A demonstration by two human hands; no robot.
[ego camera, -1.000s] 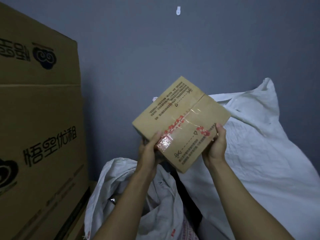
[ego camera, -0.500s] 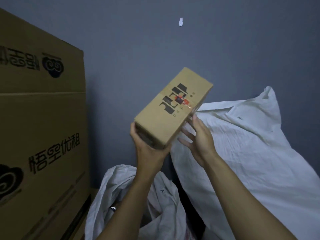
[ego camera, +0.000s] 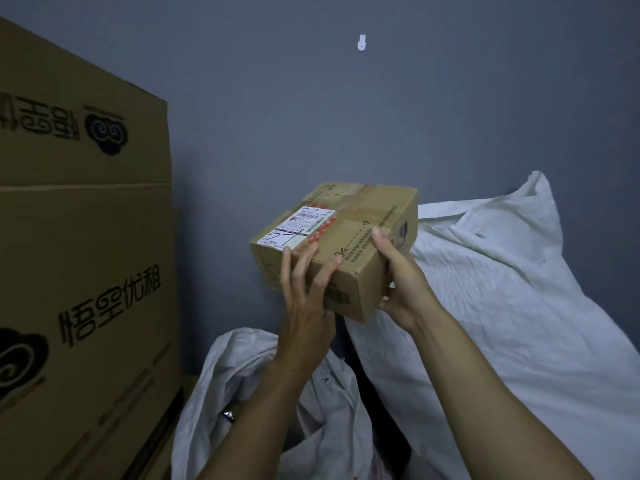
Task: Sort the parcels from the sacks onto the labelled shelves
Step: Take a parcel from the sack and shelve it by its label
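The parcel (ego camera: 349,230), a small brown carton, is held up in the air in front of the grey wall (ego camera: 277,98), above the sacks and tilted so its top face shows. A white label (ego camera: 298,226) sits on the left part of that face, with a handwritten mark that may read 51, though it is too blurred to be sure. Red-printed tape runs along the label's right edge.

The left hand (ego camera: 304,306) lies flat against the parcel's near side, fingers straight and pointing up, the tips reaching the top edge. The right hand (ego camera: 405,289) grips the near right corner, thumb on the top face, fingers curled beneath.

Below the hands the near sack (ego camera: 242,382), white and crumpled, stands with its mouth open. The right sack (ego camera: 502,289), white and bulging, leans against the wall to the right. Two big cartons (ego camera: 79,271) with black printing are stacked at the left. A small white hook (ego camera: 361,42) is fixed high on the wall.
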